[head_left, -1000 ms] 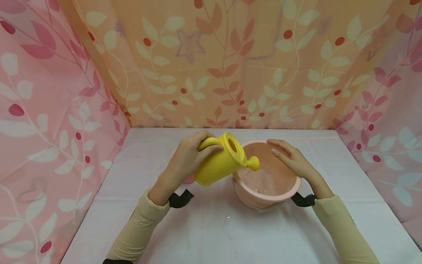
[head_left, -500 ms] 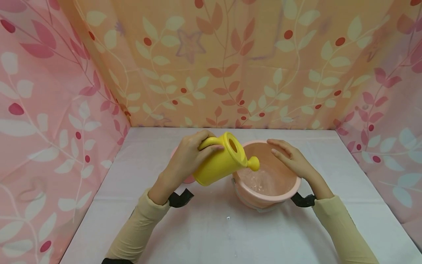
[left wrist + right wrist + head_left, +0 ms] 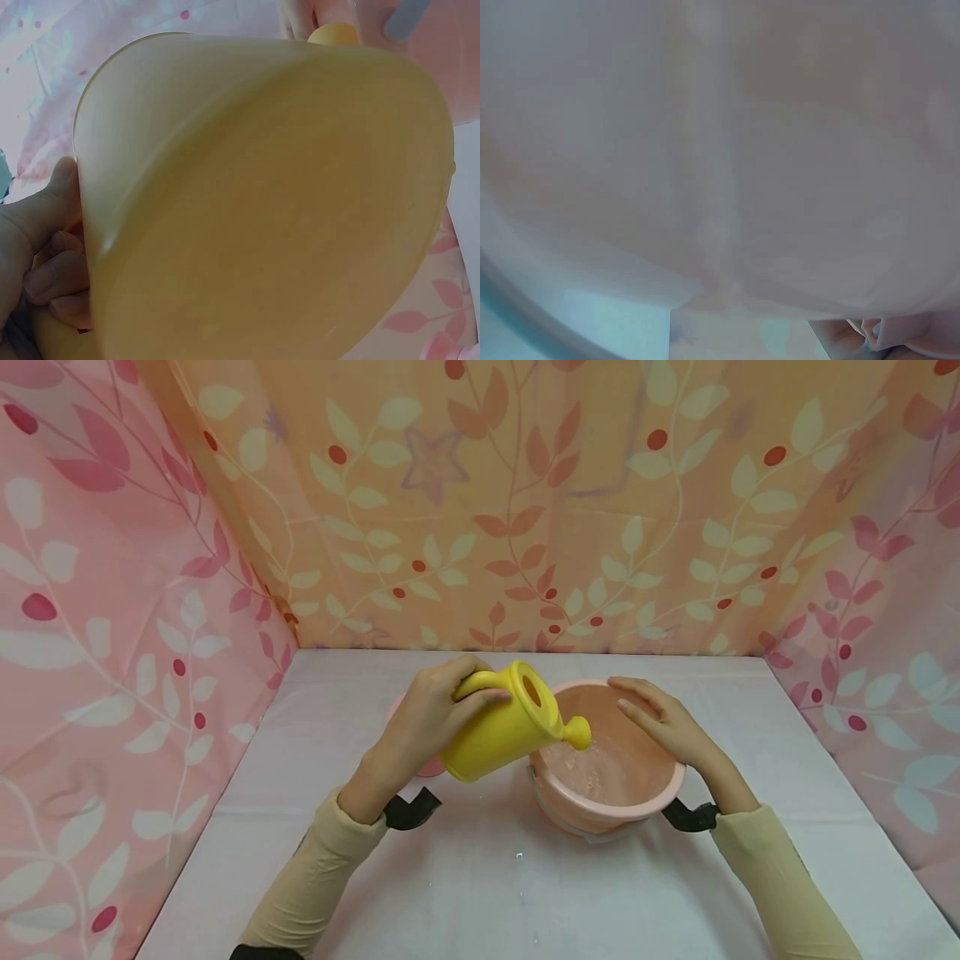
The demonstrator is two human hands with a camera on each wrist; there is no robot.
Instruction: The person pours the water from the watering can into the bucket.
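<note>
My left hand [image 3: 431, 710] grips the handle of a yellow watering can [image 3: 491, 739], its thumb lying along the top. The can is tipped to the right, with its round spout head [image 3: 577, 732] over the inside of a pink bucket [image 3: 581, 814]. Rippled water [image 3: 596, 768] shows at the bottom of the bucket. My right hand [image 3: 663, 718] holds the bucket's far right rim, thumb on the inner side and fingers over the edge. In the left wrist view, the underside of the can [image 3: 277, 210] fills most of the frame. The bucket wall [image 3: 817, 172] blurs across the right wrist view.
Behind the left hand, a pink item [image 3: 431, 768] is mostly hidden. A grey bail handle [image 3: 600, 837] hangs low around the bucket's front. Water drops [image 3: 519, 856] dot the white tabletop [image 3: 465, 902]. Leaf-patterned cloth [image 3: 480, 510] stands at the back and both sides.
Ripples in the bucket's water shift slightly. Both hands, the tilted watering can and the bucket stay practically in place.
</note>
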